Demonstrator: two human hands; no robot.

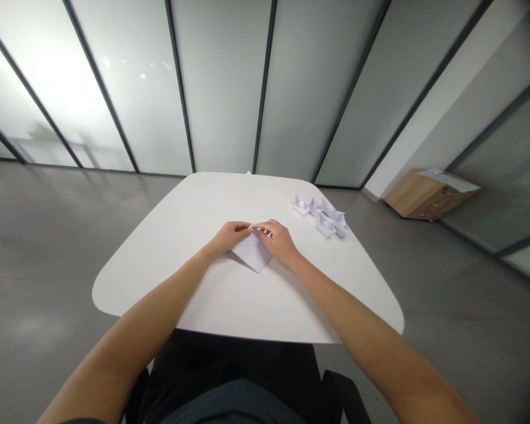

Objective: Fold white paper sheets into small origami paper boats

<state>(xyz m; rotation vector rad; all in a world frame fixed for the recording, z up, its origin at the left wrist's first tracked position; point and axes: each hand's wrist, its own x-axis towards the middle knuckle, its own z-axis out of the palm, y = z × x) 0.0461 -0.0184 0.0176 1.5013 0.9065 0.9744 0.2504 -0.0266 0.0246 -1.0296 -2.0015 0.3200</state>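
Note:
A folded sheet of white paper point(251, 253) lies on the white rounded table point(168, 235), its lower corner pointing toward me. My left hand point(227, 238) pinches the paper's upper left part. My right hand point(278, 241) holds its upper right part, and the fingertips of both hands meet near the top fold. Part of the sheet is hidden under my fingers. To the right of my right hand stands a group of several small white origami paper boats point(320, 215), not touching either hand.
A small white paper corner point(248, 172) shows at the table's far edge. Grey floor surrounds the table, with frosted glass panels beyond it. A wood-toned box point(428, 195) with white paper on top stands on the floor at the far right.

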